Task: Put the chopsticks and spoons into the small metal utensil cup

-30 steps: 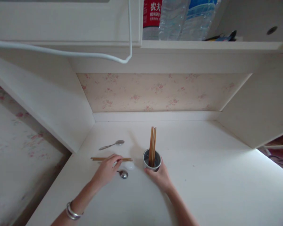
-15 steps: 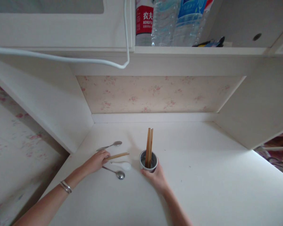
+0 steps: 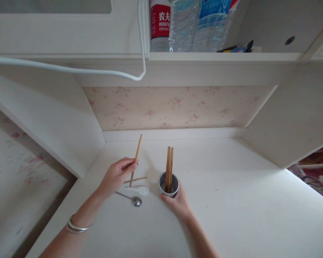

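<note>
My left hand [image 3: 121, 171] pinches a wooden chopstick [image 3: 138, 147], raised above the desk and tilted close to upright. Under it lies another chopstick [image 3: 140, 178], partly hidden by the hand. A white soup spoon [image 3: 142, 190] and a metal spoon [image 3: 136, 201] rest just in front. The second metal spoon is mostly covered by my left hand; at most a bit of its bowl shows near the fingertips. My right hand [image 3: 179, 204] is wrapped round a metal cup [image 3: 160, 184] standing on the desk. Several chopsticks [image 3: 169, 165] stand in that cup.
The white desk [image 3: 231, 200] has side panels left and right and a back panel with flowered wallpaper [image 3: 167, 107]. Overhead, a shelf [image 3: 226, 56] holds plastic bottles [image 3: 184, 27]. A white cable [image 3: 97, 71] hangs below the cabinet at upper left.
My left hand has lifted one chopstick off the desk and turned it nearly upright, moving slightly right; the other chopstick stays lying. My right hand keeps its hold on the cup.
</note>
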`<state>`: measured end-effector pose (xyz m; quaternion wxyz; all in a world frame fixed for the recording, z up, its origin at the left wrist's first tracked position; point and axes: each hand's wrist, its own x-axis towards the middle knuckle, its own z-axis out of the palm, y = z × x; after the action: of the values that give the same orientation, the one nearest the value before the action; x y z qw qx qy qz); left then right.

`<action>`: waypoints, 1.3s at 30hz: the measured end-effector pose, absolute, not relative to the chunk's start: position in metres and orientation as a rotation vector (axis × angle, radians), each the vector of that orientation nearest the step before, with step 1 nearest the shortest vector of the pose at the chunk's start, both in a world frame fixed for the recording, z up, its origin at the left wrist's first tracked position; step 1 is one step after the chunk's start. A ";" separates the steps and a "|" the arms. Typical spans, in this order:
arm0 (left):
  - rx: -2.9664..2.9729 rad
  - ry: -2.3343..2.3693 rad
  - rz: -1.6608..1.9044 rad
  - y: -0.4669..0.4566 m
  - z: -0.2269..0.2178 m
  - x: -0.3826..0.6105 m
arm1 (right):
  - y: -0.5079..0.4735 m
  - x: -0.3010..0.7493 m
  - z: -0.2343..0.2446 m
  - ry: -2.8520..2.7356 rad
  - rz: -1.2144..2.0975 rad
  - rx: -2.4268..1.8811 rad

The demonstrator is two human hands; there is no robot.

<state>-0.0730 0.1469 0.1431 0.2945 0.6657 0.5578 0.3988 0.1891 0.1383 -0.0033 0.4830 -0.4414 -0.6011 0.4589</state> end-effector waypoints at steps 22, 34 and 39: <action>1.547 1.397 1.288 0.172 0.088 0.037 | 0.136 0.187 0.004 -1.467 1.087 -1.073; 1.634 1.445 1.261 0.166 0.065 0.043 | 0.136 0.185 -0.002 -1.432 1.101 -1.059; 1.598 1.440 1.254 0.164 0.062 0.043 | 0.136 0.185 -0.002 -1.439 1.098 -1.040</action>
<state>0.0428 0.1635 0.0618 0.3201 0.6080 0.5479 0.4772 0.1847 0.1365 -0.0018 0.5031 -0.4306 -0.5956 0.4547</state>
